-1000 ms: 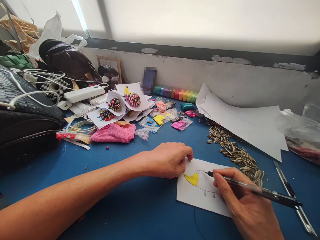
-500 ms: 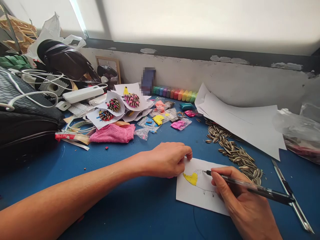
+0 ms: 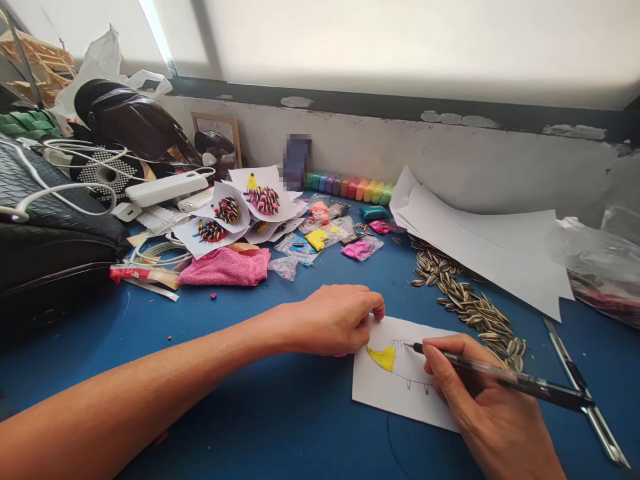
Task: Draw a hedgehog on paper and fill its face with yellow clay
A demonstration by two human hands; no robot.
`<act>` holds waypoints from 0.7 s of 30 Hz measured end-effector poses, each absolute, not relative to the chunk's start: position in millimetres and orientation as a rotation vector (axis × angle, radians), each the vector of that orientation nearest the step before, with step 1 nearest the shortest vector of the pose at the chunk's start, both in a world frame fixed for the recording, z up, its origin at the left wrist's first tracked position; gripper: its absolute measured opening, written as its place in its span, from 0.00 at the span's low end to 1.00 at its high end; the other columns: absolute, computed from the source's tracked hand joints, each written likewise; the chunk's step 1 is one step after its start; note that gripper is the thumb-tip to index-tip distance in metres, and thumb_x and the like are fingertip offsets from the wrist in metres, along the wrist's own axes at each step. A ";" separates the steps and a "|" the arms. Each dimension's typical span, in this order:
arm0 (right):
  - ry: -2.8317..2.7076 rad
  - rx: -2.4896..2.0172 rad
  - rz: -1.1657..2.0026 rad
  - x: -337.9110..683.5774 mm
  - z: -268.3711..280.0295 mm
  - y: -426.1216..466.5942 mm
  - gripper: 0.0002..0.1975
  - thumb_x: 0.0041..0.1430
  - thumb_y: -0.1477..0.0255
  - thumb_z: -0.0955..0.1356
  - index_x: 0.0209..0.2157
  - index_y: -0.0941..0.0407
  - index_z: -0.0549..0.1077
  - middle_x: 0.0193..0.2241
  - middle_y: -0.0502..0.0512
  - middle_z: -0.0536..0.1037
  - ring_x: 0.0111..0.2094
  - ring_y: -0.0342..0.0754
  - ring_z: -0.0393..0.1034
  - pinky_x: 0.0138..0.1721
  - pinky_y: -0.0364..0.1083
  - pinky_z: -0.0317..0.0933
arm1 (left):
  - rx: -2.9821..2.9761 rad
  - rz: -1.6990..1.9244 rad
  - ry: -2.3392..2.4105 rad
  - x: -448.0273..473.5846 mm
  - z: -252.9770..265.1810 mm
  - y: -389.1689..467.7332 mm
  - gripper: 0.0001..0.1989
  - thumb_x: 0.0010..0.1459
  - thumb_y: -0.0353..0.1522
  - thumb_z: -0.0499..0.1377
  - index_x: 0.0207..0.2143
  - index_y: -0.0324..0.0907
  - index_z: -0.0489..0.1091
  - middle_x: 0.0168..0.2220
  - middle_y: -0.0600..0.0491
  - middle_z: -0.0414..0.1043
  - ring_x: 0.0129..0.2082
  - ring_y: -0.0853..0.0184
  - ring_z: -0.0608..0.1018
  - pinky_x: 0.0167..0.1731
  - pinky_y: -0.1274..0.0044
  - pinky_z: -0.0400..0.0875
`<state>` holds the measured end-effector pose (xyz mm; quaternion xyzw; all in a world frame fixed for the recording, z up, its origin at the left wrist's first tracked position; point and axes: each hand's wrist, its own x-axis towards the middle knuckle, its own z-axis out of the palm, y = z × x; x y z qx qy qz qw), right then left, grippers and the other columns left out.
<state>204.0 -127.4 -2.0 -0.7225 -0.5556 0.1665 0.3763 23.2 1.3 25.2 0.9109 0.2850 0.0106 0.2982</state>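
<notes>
White card [image 3: 370,390] flat on blue tabletop [image 3: 270,420], between the hands. Right hand [image 3: 500,413] grips pen [image 3: 535,385], tip at the drawn outline; left hand [image 3: 335,320] curled at card's edge (can't tell if holding anything). Short, light strokes and a steadied card should suit. Clear packets [image 3: 357,249] hold pink, yellow clay-like stuff; right-edge bag's [image 3: 595,257] reddish contents unclear.

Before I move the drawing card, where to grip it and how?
Probably pinch the drawing card by its near-left corner, coming from the left: thin and uncovered there. The left hand sits at its far-left corner; the right hand, holding the pen, covers part of its right side.
</notes>
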 end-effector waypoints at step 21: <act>-1.461 -1.842 0.357 214.2 -2.3 -124.3 0.12 0.59 0.56 0.66 0.31 0.49 0.75 0.19 0.45 0.77 0.19 0.43 0.70 0.18 0.39 0.62 | 2.426 0.050 0.756 23.7 23.1 1.4 0.14 0.56 0.28 0.51 0.44 0.45 0.67 0.42 0.55 0.71 0.33 0.70 0.75 0.28 0.80 0.64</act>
